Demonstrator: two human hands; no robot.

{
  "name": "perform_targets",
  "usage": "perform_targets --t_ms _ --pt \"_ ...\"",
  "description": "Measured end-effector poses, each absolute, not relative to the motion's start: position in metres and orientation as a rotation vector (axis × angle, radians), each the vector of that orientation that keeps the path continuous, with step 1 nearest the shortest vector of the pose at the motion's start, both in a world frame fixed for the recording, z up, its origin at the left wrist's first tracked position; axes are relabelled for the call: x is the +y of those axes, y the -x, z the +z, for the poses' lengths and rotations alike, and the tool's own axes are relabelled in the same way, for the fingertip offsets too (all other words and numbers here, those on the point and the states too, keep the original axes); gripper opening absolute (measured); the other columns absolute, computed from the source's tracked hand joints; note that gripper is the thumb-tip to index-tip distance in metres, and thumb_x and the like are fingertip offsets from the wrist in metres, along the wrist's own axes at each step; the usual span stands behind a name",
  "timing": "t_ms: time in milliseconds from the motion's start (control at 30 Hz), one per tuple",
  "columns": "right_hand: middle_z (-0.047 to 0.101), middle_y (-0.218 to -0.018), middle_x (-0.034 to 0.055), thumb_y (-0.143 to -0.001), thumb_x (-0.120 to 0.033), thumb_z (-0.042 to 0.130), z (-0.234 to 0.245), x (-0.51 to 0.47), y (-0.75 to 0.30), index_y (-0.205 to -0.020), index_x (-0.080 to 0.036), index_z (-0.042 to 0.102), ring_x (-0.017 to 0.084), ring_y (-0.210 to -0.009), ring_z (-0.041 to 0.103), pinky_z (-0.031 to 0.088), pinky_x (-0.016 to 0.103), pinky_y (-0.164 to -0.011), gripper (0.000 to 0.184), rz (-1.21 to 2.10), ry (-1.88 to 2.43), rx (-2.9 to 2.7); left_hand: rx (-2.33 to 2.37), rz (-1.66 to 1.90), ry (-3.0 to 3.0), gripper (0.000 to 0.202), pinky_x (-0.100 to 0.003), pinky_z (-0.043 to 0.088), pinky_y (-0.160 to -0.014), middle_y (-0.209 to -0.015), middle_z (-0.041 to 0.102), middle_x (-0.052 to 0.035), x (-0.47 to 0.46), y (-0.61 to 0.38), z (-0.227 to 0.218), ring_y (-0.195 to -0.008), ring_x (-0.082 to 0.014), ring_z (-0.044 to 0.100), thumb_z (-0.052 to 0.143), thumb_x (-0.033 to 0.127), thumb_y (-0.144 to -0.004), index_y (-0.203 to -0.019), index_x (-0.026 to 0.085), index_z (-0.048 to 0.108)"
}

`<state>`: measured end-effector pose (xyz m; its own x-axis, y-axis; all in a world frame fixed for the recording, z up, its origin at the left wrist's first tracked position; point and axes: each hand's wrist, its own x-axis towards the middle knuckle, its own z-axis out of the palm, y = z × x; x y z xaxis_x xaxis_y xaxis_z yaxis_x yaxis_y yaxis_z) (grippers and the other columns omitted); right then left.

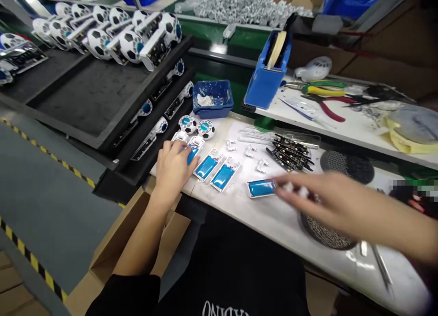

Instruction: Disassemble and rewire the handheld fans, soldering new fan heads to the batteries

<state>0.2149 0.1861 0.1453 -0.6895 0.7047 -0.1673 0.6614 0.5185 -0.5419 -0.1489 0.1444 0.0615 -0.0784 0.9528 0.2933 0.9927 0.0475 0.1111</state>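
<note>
My left hand (175, 163) rests on the white bench, fingers curled over a white holder with a blue battery pack (192, 152). Two more blue packs in white holders (215, 171) lie just right of it. My right hand (325, 197) is blurred by motion, its fingertips pinched on a small white part next to a loose blue battery pack (262, 188). Two round football-patterned caps (196, 126) sit behind the left hand. Small white clips (249, 151) and a pile of black circuit strips (290, 152) lie in the middle of the bench.
A blue tray (212, 98) and a blue tape dispenser (268, 69) stand at the back. Pliers (323, 91) lie on a raised shelf. Black racks (85, 92) at left carry football-patterned units (130, 33). A round perforated disc (326, 234) lies under my right hand. Cardboard box (112, 247) below.
</note>
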Motion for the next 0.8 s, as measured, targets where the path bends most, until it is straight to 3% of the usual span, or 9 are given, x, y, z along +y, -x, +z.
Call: perform_targets --t_ms 100,133,233,333,467,667,800 --pt "0.075 -0.132 0.0114 -0.110 -0.046 0.047 0.145 0.272 -0.108 -0.151 -0.022 0.063 0.035 -0.113 0.074 0.058 0.053 -0.104 0.051 0.568 1.212 -2.752 -2.164 -0.420 2.082 0.028 -0.053 0.052 -0.094 -0.128 0.074 -0.0118 0.144 0.145 0.060 -0.118 -0.0376 0.059 0.067 0.037 -0.105 -0.117 0.017 0.082" --pt "0.071 -0.139 0.0161 -0.110 -0.046 0.050 0.137 0.289 -0.077 -0.154 -0.016 0.060 0.038 -0.124 0.069 0.055 0.055 -0.109 0.054 0.530 1.234 -2.745 -2.166 -0.423 2.088 0.028 -0.053 0.053 -0.094 -0.127 0.074 -0.0120 0.144 0.144 0.060 -0.118 -0.0373 0.060 0.067 0.037 -0.105 -0.117 0.017 0.082" --pt "0.069 -0.136 0.0275 -0.104 -0.062 0.062 0.109 0.313 -0.014 -0.150 -0.005 0.059 0.046 -0.124 0.068 0.055 0.058 -0.104 0.073 0.487 1.276 -2.724 -2.174 -0.438 2.101 0.026 -0.052 0.053 -0.094 -0.128 0.074 -0.0113 0.144 0.146 0.059 -0.118 -0.0368 0.060 0.069 0.036 -0.104 -0.119 0.018 0.082" --pt "0.074 -0.123 0.0260 -0.094 -0.062 0.077 0.090 0.320 0.010 -0.135 -0.006 0.069 0.044 -0.116 0.071 0.056 0.053 -0.102 0.069 0.505 1.207 -2.755 -2.198 -0.484 2.129 0.025 -0.050 0.055 -0.097 -0.125 0.073 -0.0114 0.145 0.151 0.057 -0.116 -0.0350 0.062 0.069 0.035 -0.104 -0.118 0.018 0.081" --pt "0.076 -0.103 0.0213 -0.091 -0.053 0.077 0.083 0.331 0.010 -0.112 -0.008 0.078 0.040 -0.104 0.072 0.055 0.048 -0.097 0.050 0.566 1.149 -2.733 -2.225 -0.581 2.192 0.022 -0.045 0.057 -0.104 -0.118 0.069 -0.0124 0.148 0.154 0.052 -0.112 -0.0302 0.066 0.068 0.030 -0.105 -0.116 0.016 0.080" --pt "0.076 -0.096 0.0141 -0.090 -0.054 0.073 0.094 0.330 -0.009 -0.113 -0.012 0.081 0.034 -0.096 0.069 0.054 0.046 -0.091 0.048 0.658 1.173 -2.567 -2.248 -0.699 2.224 0.017 -0.044 0.059 -0.108 -0.121 0.067 -0.0126 0.148 0.154 0.053 -0.115 -0.0290 0.069 0.068 0.026 -0.103 -0.115 0.018 0.078" --pt "0.075 -0.099 0.0095 -0.089 -0.061 0.075 0.113 0.309 -0.026 -0.117 -0.015 0.076 0.029 -0.089 0.067 0.053 0.044 -0.088 0.053 0.712 1.172 -2.366 -2.287 -1.076 2.030 0.053 -0.042 0.062 -0.101 -0.132 0.067 -0.0139 0.149 0.147 0.074 -0.110 -0.0266 0.072 0.081 0.039 -0.096 -0.142 0.017 0.065"
